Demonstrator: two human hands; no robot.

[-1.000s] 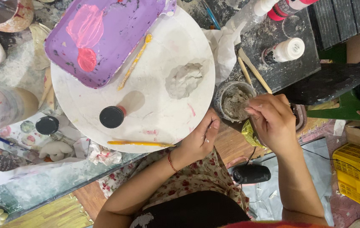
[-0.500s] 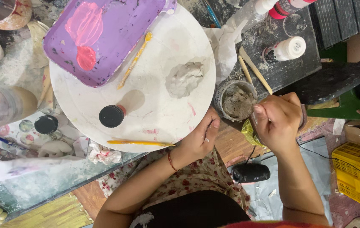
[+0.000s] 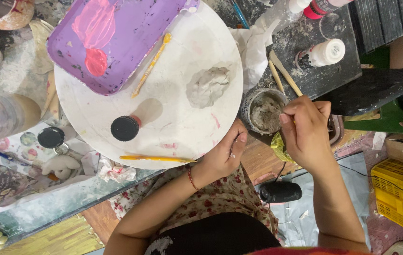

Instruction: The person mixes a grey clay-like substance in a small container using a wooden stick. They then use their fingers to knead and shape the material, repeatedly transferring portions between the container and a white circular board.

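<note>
Right hand (image 3: 305, 132) pinching a thin tool over the slip-filled cup (image 3: 264, 111), left hand (image 3: 225, 153) loosely curled, steadies the white round board (image 3: 116, 118) near the clay lump (image 3: 207, 86).

A round board (image 3: 116, 118) lies on the surface (image 3: 319, 71). On its far left part sits a tray (image 3: 116, 42), with a brush (image 3: 152, 63) leaning off the tray's edge onto the board. A lump of clay (image 3: 207, 86) lies on the board's right side, a capped bottle (image 3: 126, 127) stands near its middle, and a second brush (image 3: 156, 158) lies along its near edge. Just right of the board stands a small pot (image 3: 264, 112), the right hand (image 3: 305, 132) above it. The left hand (image 3: 225, 153) rests at the board's near right rim.
</note>
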